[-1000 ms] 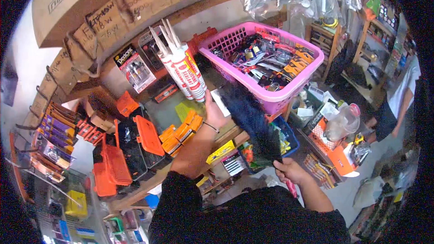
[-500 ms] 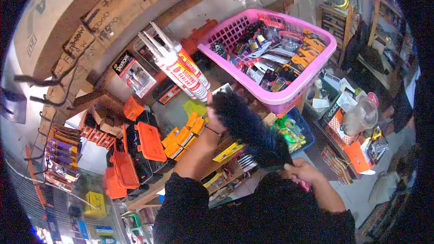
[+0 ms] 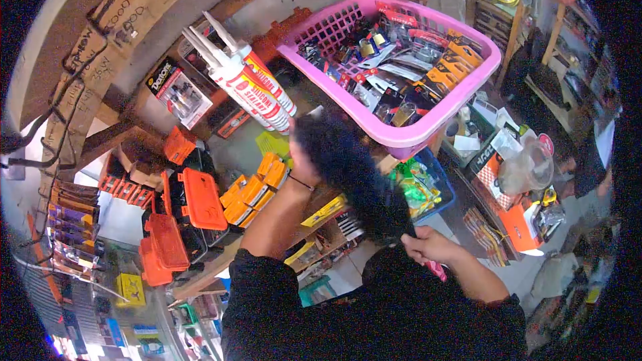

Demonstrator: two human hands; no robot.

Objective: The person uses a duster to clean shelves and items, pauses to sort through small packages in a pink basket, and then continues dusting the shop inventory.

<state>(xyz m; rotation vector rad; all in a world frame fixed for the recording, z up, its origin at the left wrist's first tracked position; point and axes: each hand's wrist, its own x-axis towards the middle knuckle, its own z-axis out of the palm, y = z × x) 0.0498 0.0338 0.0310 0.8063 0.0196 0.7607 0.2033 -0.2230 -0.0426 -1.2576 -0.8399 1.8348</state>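
Observation:
In the head view, my right hand [image 3: 431, 246] is closed around the handle of a black feather duster [image 3: 364, 167]. A bit of pink [image 3: 436, 270] sticks out below that fist. The fluffy head reaches up and left, smeared by motion, and covers the fingers of my left hand [image 3: 304, 164]. Several white silicone sealant tubes [image 3: 251, 90] with red and yellow labels lean left, nozzles up, their lower ends right at my left hand, which grips them there.
A pink basket [image 3: 394, 135] of packaged goods stands behind the duster, with a blue bin [image 3: 449, 194] below it. Left of my arm are yellow boxes [image 3: 251, 190] and orange-lidded toolboxes [image 3: 204, 202]. Metal hooks [image 3: 57, 117] jut out at far left. An orange box [image 3: 521, 227] sits at right.
The whole scene has shifted left and slightly up as the head turned. Both hands keep their holds, and the duster's blurred head stays beside the tubes' lower ends.

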